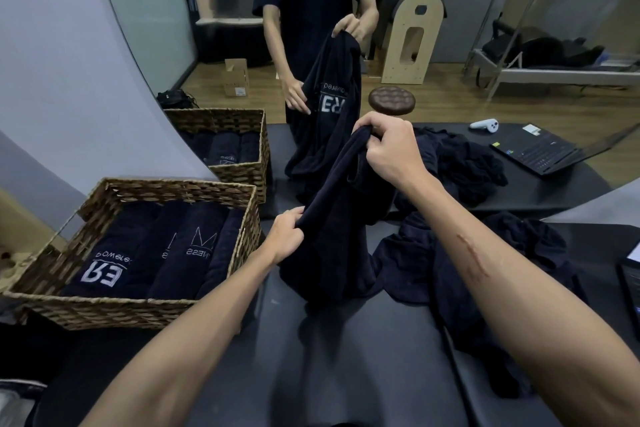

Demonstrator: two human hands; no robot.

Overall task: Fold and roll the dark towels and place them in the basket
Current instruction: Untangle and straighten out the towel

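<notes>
A dark navy towel [332, 239] hangs lifted above the black table. My right hand [391, 149] grips its top corner, raised in front of me. Lower and to the left, my left hand [287, 236] pinches the towel's side edge. The towel's bottom drapes onto the table. A wicker basket [114, 308] stands at the left and holds several rolled dark towels [166, 253] with white lettering. More loose dark towels [491, 253] lie in a heap on the right.
A large mirror [450, 45] stands right behind the table and reflects me, the basket and the towel. A laptop edge [628, 284] shows at the far right. The black table [329, 357] has bare surface in front of me.
</notes>
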